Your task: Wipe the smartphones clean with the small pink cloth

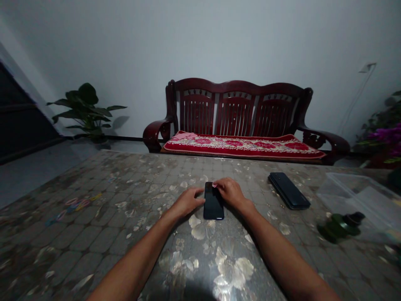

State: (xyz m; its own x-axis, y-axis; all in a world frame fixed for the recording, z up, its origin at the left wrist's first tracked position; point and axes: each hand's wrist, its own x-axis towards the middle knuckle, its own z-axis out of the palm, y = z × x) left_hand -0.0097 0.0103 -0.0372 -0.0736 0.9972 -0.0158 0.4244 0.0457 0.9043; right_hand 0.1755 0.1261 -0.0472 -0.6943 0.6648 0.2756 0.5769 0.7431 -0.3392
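1. Black phone [214, 207], screen dark, lies flat on the grey floral tabletop [125, 255], approx. centre of my view, long sides running away from the wearer, between both hands.
2. L hand [189, 201]: at phone's L edge. Thumb & fingers spread w/ a gap between; thumb tip at the edge, nothing lifted. Firm contact or light, I can't tell.
3. R hand [230, 192]: over phone's upper R corner, fingers bunched. I read a closed pinch on a sm. pink scrap [214, 184], mostly hidden by fingers; material unclear from here.
4. R of the hands, well apart from phone: dark stack [288, 191] of flat, phone-like items, lying at a slant.
5. Farther R: clear plastic box [347, 184]; green bottle [336, 228] w/ black cap near its front, blurred, so I can't tell if they touch.
6. Far L on table: loose coloured bands [82, 204], a few overlapping.
7. Bkgd: dark-red wooden bench [234, 87] w/ red floral cover [244, 145] on seat, beyond the table; leafy plant [89, 108] L of it, purple flowers [390, 137] far R.
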